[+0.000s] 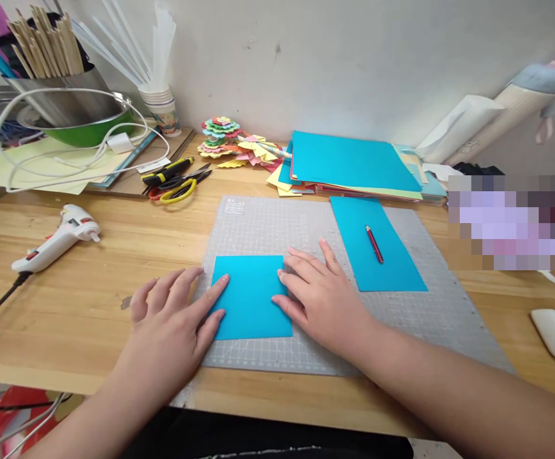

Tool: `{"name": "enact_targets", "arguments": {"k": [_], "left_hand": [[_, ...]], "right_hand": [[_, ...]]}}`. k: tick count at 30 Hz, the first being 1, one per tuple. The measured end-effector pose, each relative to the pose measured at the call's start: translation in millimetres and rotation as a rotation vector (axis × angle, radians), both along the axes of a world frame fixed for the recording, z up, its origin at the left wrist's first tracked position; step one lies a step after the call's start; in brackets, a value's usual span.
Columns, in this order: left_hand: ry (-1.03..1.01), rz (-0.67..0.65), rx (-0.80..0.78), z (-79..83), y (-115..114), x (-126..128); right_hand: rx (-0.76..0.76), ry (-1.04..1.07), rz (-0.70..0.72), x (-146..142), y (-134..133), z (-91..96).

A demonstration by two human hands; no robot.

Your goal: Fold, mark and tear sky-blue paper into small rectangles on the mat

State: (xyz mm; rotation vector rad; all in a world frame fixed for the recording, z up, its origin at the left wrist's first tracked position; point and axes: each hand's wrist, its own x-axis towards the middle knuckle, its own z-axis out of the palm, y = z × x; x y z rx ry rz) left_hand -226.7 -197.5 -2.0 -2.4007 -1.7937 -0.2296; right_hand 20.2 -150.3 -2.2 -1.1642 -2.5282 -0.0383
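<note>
A blue square of paper (251, 299) lies flat on the grey cutting mat (277, 223), near its front left. My left hand (175, 312) rests at the square's left edge, thumb and index finger touching the paper, the other fingers spread. At the right edge, my right hand (323, 296) touches the paper with thumb and fingertips, its fingers apart. Neither hand grips anything. Beyond my right hand lies a blue paper strip (354, 242), with a short dark red pencil (374, 244) on top of it.
A white glue gun (60, 239) lies at the left. Scissors (179, 191) and a yellow-black cutter (168, 171) sit behind the mat. Coloured paper sheets (349, 159) are stacked at the back, beside layered paper flowers (220, 136). A green bowl (90, 132) and white cable stand back left.
</note>
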Motion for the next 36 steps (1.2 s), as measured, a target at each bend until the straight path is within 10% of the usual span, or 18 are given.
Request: {"name": "enact_targets", "arguments": {"k": [9,36], "left_hand": [[0.059,-0.007,-0.009,-1.2,-4,1],[0.027,-0.028,-0.066,-1.5,-2,-1]], "right_hand": [[-0.030,0.076,0.462,-10,-26,8.5],[-0.126,-0.073,0.234,37,-44,14.4]]}}
